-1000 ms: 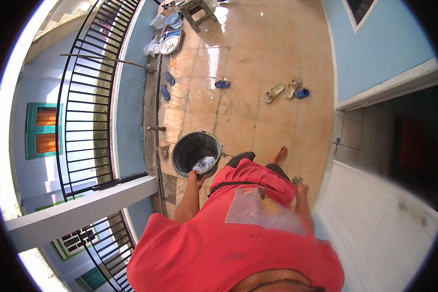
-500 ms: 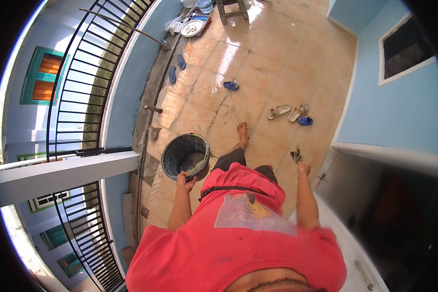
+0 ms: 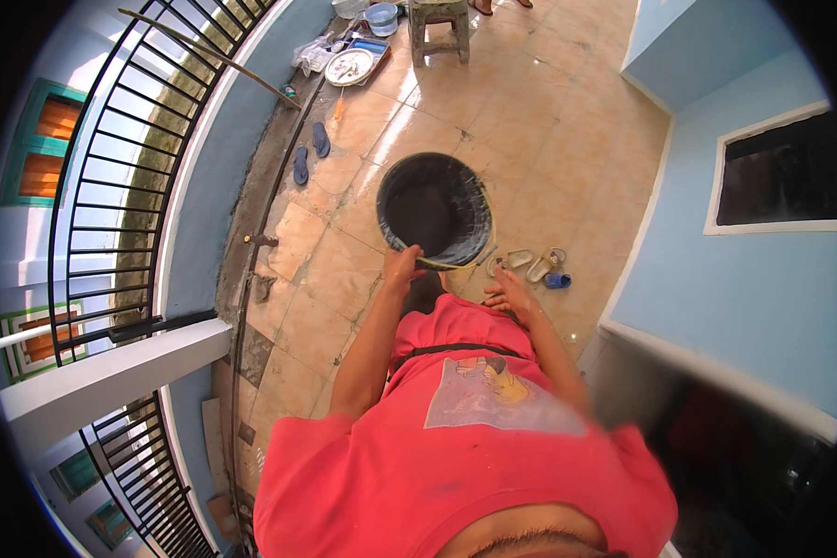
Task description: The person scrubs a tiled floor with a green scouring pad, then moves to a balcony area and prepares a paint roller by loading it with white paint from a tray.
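A black bucket (image 3: 409, 244) with pale smears on its inner wall hangs in front of me, its mouth tilted up toward my view. The fingers of my left hand (image 3: 402, 270) are closed on its near rim. Beside the bucket's lower right side, my right hand (image 3: 513, 296) has its fingers apart, with nothing visible in it. A thin yellowish handle runs along the bucket's right side. The dark inside hides what, if anything, lies at the bottom.
Light sandals (image 3: 541, 265) and a blue slipper (image 3: 558, 280) lie beyond my right hand. Dark blue flip-flops (image 3: 321, 139) lie at left. Farther off are a stool (image 3: 440, 28), a white round lid (image 3: 350, 67) and another person's feet (image 3: 485, 6). A railing (image 3: 112, 177) borders the left.
My left hand has lifted the bucket and brought it to the right and forward. My right hand has moved left toward it; the crumpled grey cloth it held is out of sight.
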A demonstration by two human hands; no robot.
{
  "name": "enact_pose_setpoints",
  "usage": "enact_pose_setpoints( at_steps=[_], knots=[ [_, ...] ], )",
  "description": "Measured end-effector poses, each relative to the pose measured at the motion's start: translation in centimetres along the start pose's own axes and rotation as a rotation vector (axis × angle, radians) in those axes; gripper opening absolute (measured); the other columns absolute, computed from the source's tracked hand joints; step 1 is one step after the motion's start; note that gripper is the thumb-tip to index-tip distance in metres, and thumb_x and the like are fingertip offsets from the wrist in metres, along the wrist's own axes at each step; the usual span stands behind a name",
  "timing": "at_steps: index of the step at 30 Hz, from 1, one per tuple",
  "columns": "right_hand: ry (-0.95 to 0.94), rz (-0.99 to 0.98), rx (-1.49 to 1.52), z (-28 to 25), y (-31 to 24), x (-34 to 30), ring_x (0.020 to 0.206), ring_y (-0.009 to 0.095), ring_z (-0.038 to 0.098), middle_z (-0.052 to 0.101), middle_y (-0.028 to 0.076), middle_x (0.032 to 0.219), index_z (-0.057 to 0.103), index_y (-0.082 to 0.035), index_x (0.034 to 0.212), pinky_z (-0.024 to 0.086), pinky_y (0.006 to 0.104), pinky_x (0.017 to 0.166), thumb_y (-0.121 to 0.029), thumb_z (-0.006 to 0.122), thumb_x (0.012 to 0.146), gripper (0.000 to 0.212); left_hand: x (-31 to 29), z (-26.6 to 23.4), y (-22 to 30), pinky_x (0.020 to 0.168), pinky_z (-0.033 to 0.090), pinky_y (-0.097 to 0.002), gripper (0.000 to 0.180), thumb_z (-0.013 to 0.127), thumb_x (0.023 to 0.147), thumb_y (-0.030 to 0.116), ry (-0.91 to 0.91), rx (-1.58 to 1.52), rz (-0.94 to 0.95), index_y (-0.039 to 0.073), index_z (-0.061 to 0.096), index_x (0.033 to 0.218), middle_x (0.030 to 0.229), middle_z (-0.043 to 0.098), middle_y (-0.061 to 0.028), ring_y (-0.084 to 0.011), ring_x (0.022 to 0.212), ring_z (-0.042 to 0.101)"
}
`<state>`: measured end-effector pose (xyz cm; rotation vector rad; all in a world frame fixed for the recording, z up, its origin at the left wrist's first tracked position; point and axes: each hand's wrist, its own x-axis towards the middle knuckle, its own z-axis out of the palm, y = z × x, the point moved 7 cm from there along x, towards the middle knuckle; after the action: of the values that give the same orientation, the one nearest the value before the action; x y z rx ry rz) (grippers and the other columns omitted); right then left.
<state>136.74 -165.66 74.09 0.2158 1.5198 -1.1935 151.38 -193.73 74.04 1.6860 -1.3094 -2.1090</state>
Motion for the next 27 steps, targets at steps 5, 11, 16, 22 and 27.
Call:
enact_pose_setpoints(
  at_steps=[5,11,16,22,27],
  knots=[
    [0.243,-0.087,0.066,-2.9,-11.0,5.8,0.072,0.02,0.072,0.074,0.015,0.1,0.062,-0.002,0.117,0.059,0.0319,0.062,-0.047,0.064,0.105,0.046,5.2,13.2,6.4,0.067,0.065,-0.043,0.044,0.078,0.084,0.02,-0.173,0.024,0.07,0.002,0.064,0.121,0.105,0.073,-0.015,-0.0282,0.085,0.075],
    [0.499,-0.34,0.663,-8.2,-22.6,10.1,0.089,0.023,0.073,0.073,0.009,0.093,0.061,-0.007,0.106,0.061,0.0397,0.079,-0.026,0.062,0.101,0.02,9.0,20.9,12.8,0.085,0.06,-0.0544,0.106,0.083,0.087,0.056,-0.44,0.157,-0.174,0.021,0.021,0.166,0.15,0.057,-0.0218,-0.0407,0.1,0.072],
    [0.443,-0.134,0.675,-13.8,-27.9,22.6,0.089,0.025,0.07,0.068,0.007,0.095,0.063,-0.009,0.11,0.055,0.043,0.078,-0.031,0.068,0.103,0.023,20.7,18.8,16.1,0.087,0.058,-0.041,0.091,0.075,0.096,0.054,-0.437,0.353,-0.107,0.007,0.039,0.164,0.15,0.061,-0.0173,-0.0261,0.11,0.073],
    [0.723,0.128,0.662,-20.6,-28.1,30.8,0.079,0.024,0.065,0.066,0.004,0.086,0.063,-0.01,0.105,0.054,0.0456,0.077,-0.032,0.071,0.1,0.024,28.1,-2.7,13.7,0.062,0.057,-0.0426,0.045,0.073,0.094,0.035,0.345,0.483,-0.28,0.002,0.074,0.124,0.089,0.074,-0.0119,-0.0256,0.073,0.074],
    [0.825,0.206,0.485,-27.6,-32.2,35.4,0.072,0.024,0.062,0.067,0.007,0.087,0.067,-0.011,0.116,0.05,0.0431,0.071,-0.034,0.072,0.097,0.03,24.4,-8.0,13.7,0.065,0.057,-0.0463,0.048,0.068,0.098,0.033,0.582,0.24,-0.505,0.001,0.064,0.134,0.111,0.072,-0.0145,-0.03,0.081,0.073]
  ],
)
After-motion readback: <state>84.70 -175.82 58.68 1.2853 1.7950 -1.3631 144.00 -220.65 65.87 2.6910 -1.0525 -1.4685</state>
